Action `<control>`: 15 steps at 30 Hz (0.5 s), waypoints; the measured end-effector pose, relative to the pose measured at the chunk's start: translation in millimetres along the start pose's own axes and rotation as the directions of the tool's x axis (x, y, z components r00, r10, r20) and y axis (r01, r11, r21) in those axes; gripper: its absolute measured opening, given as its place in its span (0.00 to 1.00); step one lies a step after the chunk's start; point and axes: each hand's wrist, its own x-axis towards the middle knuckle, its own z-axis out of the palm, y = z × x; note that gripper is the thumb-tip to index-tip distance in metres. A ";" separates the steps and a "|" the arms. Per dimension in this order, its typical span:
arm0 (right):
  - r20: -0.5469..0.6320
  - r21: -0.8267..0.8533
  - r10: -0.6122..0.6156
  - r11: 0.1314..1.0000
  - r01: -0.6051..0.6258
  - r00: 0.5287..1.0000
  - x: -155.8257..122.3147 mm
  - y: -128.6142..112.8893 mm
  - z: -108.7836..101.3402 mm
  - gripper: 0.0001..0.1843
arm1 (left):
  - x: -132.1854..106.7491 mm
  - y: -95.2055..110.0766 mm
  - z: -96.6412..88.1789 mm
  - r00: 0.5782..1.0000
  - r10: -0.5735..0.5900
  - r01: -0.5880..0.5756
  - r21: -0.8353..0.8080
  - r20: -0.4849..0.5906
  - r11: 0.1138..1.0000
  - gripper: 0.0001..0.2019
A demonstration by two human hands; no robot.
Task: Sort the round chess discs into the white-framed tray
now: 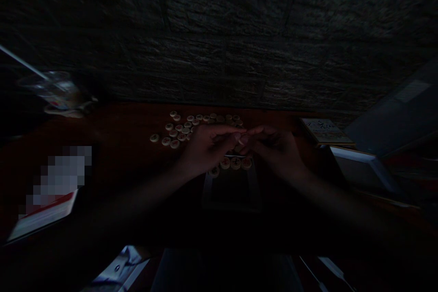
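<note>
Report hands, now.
Left hand, right hand: fingertips meeting, hold unclear. Directly above xiangqi pieces.

1. Up top, a rough stone wall (219, 32) runs right along the far edge of the dark reddish wooden table (102, 121).
2. Over at the far left corner, there's a clear glass (56, 91) with a thin straw (23, 61) leaning out to the left, and something pale (65, 112) sits at its foot.
3. Near left edge now: a red-and-white booklet (43, 214), partly hidden by a pixelated patch.
4. Far right corner, a patterned box (325, 131) sits just beside a white-framed panel (362, 169), with a grey slanted panel (393, 109) beyond.
5. Bottom edge, a pale cloth (119, 269), too dark to tell more!
</note>
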 end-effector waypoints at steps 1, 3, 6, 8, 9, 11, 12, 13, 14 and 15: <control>-0.001 0.010 0.006 1.000 -0.006 1.000 0.2 -0.4 0.0 0.18 | -0.1 0.3 0.1 1.000 0.003 -0.003 -0.005 0.014 1.000 0.11; 0.005 0.025 0.014 1.000 -0.015 1.000 0.7 -1.6 -0.2 0.17 | -0.4 0.9 0.6 0.999 0.019 -0.019 -0.012 0.033 1.000 0.12; 0.014 0.060 0.020 0.998 -0.020 1.000 1.6 -2.7 -1.2 0.15 | -0.8 0.8 0.9 0.998 0.043 -0.043 -0.001 0.044 0.999 0.16; 0.025 0.083 0.024 0.996 -0.026 0.999 1.9 -2.5 -2.3 0.16 | -0.9 -0.5 0.1 0.998 0.050 -0.051 0.019 0.045 0.999 0.17; 0.034 0.091 0.023 0.996 -0.027 0.999 2.0 -2.0 -2.9 0.15 | -0.9 -1.3 -0.5 0.998 0.053 -0.055 0.026 0.045 0.998 0.17; 0.055 0.102 0.016 0.995 -0.021 0.998 2.1 -0.7 -4.0 0.14 | -1.1 -2.6 -1.6 0.997 0.058 -0.060 0.028 0.044 0.998 0.17; 0.062 0.105 0.010 0.994 -0.017 0.998 2.1 0.0 -4.3 0.14 | -1.1 -2.9 -1.9 0.997 0.056 -0.057 0.028 0.047 0.998 0.17; 0.065 0.107 0.006 0.994 -0.013 0.998 2.2 0.5 -4.6 0.13 | -1.2 -2.8 -2.0 0.998 0.050 -0.051 0.025 0.047 0.998 0.17; 0.066 0.105 0.007 0.994 -0.014 0.998 2.2 1.0 -4.7 0.13 | -1.3 -2.6 -1.9 0.998 0.044 -0.045 0.020 0.045 0.999 0.16; 0.066 0.098 0.011 0.995 -0.018 0.998 2.2 1.3 -4.7 0.13 | -1.3 -2.1 -1.7 0.998 0.037 -0.038 0.011 0.043 0.999 0.15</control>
